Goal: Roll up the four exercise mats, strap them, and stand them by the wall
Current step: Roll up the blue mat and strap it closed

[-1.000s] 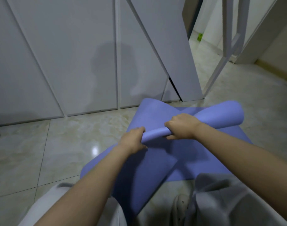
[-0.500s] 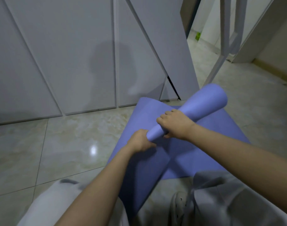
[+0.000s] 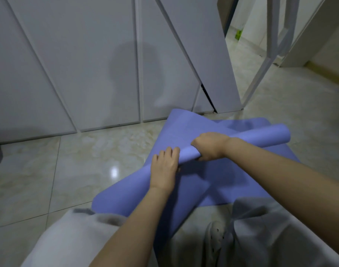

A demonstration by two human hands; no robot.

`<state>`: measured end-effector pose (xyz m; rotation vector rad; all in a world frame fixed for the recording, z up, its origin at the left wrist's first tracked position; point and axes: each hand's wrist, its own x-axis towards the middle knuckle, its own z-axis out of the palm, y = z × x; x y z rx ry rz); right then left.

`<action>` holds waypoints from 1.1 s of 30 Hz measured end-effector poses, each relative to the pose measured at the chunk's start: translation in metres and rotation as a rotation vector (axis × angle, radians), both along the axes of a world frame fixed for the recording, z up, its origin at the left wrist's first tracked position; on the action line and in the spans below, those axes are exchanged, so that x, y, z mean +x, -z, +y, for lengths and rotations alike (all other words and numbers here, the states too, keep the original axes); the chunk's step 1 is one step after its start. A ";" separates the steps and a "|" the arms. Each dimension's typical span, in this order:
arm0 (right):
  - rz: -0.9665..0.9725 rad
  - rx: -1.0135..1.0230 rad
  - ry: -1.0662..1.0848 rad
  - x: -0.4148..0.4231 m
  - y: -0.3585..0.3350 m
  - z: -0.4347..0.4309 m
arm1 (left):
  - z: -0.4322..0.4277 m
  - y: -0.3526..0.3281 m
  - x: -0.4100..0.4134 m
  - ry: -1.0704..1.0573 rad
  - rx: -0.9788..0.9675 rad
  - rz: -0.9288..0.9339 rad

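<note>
Pale cabinet panels (image 3: 87,64), glossy marbled floor tiles (image 3: 83,162), slanted white metal frame (image 3: 271,35) at right.

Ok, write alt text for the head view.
A person's right hand grips a partly rolled purple mat while the left hand rests on the roll's end. The mat's loose part lies on a tiled floor before white panels.
</note>
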<state>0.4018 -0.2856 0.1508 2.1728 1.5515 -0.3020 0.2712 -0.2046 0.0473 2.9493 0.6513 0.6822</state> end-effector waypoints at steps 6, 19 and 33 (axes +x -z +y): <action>0.040 -0.130 0.064 0.007 -0.003 0.006 | -0.010 -0.004 0.000 -0.008 -0.534 0.130; -0.264 0.065 -0.333 0.001 0.009 -0.027 | 0.010 -0.034 0.006 0.273 -1.168 0.600; 0.085 -0.218 0.046 0.005 0.006 -0.004 | -0.028 0.005 -0.005 -0.032 -0.509 0.109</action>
